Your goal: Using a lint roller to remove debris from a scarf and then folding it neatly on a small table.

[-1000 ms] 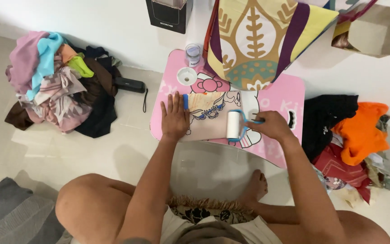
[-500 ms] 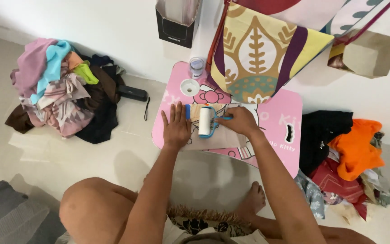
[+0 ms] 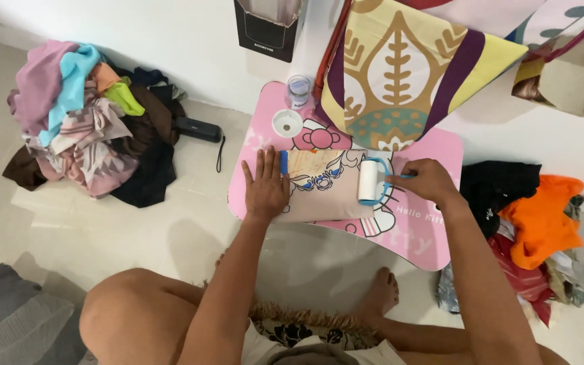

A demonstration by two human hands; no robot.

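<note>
A folded beige cloth (image 3: 322, 186) with a blue and orange print lies on a small pink table (image 3: 414, 236). My left hand (image 3: 263, 186) lies flat on the cloth's left end, fingers spread, pressing it down. My right hand (image 3: 428, 181) grips the blue handle of a white lint roller (image 3: 369, 181). The roller rests at the cloth's right edge.
A pile of mixed clothes (image 3: 82, 122) lies on the floor at left, another pile (image 3: 528, 216) at right. A patterned fabric (image 3: 407, 74) hangs over the table's far side. A small jar (image 3: 298, 90) and a white lid (image 3: 286, 123) stand on the table's far left corner.
My right hand has drawn the lint roller from the cloth's left part to its right edge. The left hand stays pressed on the cloth.
</note>
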